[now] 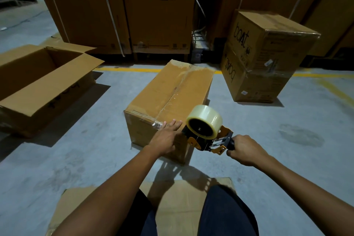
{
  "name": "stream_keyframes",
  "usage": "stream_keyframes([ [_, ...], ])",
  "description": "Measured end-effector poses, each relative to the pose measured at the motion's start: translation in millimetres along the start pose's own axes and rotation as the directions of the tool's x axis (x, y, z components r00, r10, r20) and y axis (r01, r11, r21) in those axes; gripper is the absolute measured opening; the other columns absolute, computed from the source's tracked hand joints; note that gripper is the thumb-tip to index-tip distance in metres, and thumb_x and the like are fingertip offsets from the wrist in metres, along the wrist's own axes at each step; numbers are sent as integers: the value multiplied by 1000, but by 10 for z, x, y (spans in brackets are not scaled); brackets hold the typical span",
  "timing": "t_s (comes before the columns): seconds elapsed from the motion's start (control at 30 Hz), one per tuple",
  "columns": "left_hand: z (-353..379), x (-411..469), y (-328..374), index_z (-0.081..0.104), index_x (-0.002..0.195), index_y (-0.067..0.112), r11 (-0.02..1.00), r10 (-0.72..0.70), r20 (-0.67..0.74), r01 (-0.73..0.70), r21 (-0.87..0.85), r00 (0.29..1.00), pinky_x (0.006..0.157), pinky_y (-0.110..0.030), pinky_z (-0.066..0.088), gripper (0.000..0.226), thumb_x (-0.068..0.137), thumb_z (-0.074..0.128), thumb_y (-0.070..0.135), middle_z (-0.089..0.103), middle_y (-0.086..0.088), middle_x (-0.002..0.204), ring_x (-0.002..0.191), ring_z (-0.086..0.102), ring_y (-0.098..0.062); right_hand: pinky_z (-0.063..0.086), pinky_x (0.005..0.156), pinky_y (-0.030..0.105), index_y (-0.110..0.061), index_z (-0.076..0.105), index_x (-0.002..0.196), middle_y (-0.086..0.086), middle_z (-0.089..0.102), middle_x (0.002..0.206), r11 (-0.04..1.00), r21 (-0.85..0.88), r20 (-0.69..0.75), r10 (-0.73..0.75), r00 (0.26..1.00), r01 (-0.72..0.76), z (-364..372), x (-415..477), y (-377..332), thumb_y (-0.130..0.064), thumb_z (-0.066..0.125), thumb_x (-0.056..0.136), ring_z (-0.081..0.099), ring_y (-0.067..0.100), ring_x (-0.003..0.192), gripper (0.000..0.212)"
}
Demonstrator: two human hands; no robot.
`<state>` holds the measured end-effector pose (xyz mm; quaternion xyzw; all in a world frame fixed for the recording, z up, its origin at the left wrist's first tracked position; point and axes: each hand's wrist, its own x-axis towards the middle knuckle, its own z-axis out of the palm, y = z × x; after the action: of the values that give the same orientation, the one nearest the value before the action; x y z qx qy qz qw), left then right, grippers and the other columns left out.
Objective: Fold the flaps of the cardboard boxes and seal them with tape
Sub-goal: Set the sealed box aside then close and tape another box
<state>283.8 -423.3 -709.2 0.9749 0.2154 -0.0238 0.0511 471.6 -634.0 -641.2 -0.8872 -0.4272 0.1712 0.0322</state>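
A closed cardboard box [168, 101] is seen on the concrete floor [95, 149], its top seam covered by a strip of clear tape [178, 90]. The left hand [165, 138] is laid flat on the near top edge, fingers [177, 123] straight. The tape dispenser [206, 140] — loaded with a roll of clear tape [206, 119] — is gripped by its black handle in the right hand [245, 149] and held at the box's near right corner. An open box [38, 82] is set at the left, flaps spread; a printed box [268, 57] is placed at the right — well apart.
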Motion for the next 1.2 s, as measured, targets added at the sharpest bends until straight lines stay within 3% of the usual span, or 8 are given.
stream_keyframes([
  [0.2, 68, 26, 36, 24, 157, 22, 998, 30, -3, -29, 57, 1000, 124, -51, 2, 79, 87, 62, 17, 5, -2, 167, 154, -3, -26, 38, 51, 29, -17, 47, 67, 1, 55, 68, 1000, 6, 15, 4, 1000, -4, 88, 10, -76, -21, 63, 86, 54, 18, 59, 25],
  [0.4, 179, 22, 56, 39, 149, 17, 1000, 11, -98, -13, -24, 995, 122, -48, -5, 68, 84, 59, 13, 10, 0, 167, 154, -1, -24, 40, 45, 27, -14, 45, 73, 9, 49, 62, 915, 382, 171, 72, 983, -134, 169, 87, -152, -4, 56, 82, 46, 20, 42, 17],
  [0.57, 118, 2, 96, 46, 144, 14, 999, -20, -99, 16, -43, 995, 122, -48, -5, 63, 83, 60, 9, 20, -1, 165, 154, 3, -25, 42, 46, 27, -15, 49, 78, 13, 52, 68, 870, 465, 219, 66, 973, -164, 134, 85, -162, -3, 56, 83, 48, 22, 47, 15],
  [0.73, 54, 32, 102, 33, 154, 18, 999, -32, -24, 31, -20, 999, 123, -49, 1, 75, 86, 64, 8, 8, 1, 167, 154, 4, -23, 40, 47, 27, -5, 57, 83, 12, 50, 63, 804, 542, 309, 79, 948, -244, 160, 29, -139, -2, 60, 83, 46, 21, 46, 5],
  [0.87, 18, 38, 130, 23, 157, 17, 999, -40, 16, 40, -12, 999, 124, -49, 3, 81, 87, 64, 7, 2, 0, 167, 154, 3, -24, 38, 46, 25, -7, 49, 71, 9, 45, 55, 722, 609, 396, 81, 915, -328, 197, -12, -139, -2, 63, 86, 44, 20, 42, 21],
  [1.03, -7, 41, 127, 22, 158, 23, 983, -68, 33, 73, -171, 997, 122, -48, -2, 76, 89, 49, 3, 7, 1, 167, 154, 3, -24, 38, 46, 27, -11, 47, 62, 6, 43, 51, 644, 607, 519, 122, 846, -466, 261, -49, 66, -5, 61, 91, 41, 18, 42, 32],
  [1.13, -67, 68, 146, 34, 155, 23, 949, -115, 50, 124, -291, 992, 122, -50, 1, 61, 94, 35, 23, 16, 0, 165, 153, 10, -23, 36, 45, 26, -11, 47, 63, 6, 42, 52, 590, 628, 543, 135, 829, -507, 361, -87, 239, -5, 61, 91, 39, 17, 42, 32],
  [1.2, -127, 90, 168, 41, 151, 22, 930, -144, 80, 162, -330, 986, 123, -50, 6, 69, 85, 24, 35, 22, 1, 164, 152, 16, -23, 35, 44, 24, -11, 47, 61, 6, 40, 52, 536, 665, 544, 129, 829, -520, 422, -90, 310, -5, 61, 92, 37, 17, 43, 33],
])
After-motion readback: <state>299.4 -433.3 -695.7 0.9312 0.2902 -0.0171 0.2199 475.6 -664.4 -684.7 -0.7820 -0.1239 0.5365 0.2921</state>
